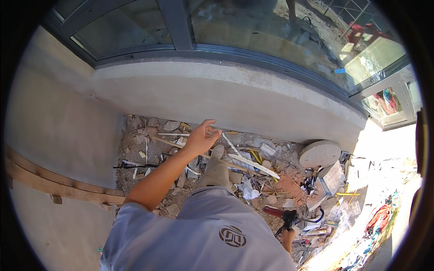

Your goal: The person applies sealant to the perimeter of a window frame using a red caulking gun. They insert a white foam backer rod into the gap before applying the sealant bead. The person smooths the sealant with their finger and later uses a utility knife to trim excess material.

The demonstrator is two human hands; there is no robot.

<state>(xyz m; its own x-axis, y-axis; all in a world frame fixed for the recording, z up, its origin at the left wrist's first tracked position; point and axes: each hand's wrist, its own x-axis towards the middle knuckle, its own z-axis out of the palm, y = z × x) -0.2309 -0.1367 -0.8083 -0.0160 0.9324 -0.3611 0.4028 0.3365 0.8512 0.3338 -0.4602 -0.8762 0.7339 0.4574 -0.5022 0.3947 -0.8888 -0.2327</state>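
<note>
My left hand (204, 137) reaches out over the rubble, just in front of the low plastered wall (217, 92). Its fingers are loosely bent and apart, and nothing shows in them. At the lower right, my right hand (288, 238) grips a caulking gun (288, 217) held low by my side. The gun has a red barrel, a black middle part and a hooked rod at its back end. Part of the right hand's grip is hidden by the gun. Above the wall runs a grey-framed window (262, 63) with reflecting glass.
Broken stones, wood strips and scraps cover the ground (174, 210) around my shoe (218, 151). A long white strip (255, 165) lies across it. A round slab (320, 153) leans near the wall at right. Wooden beams (63, 183) run along the left wall.
</note>
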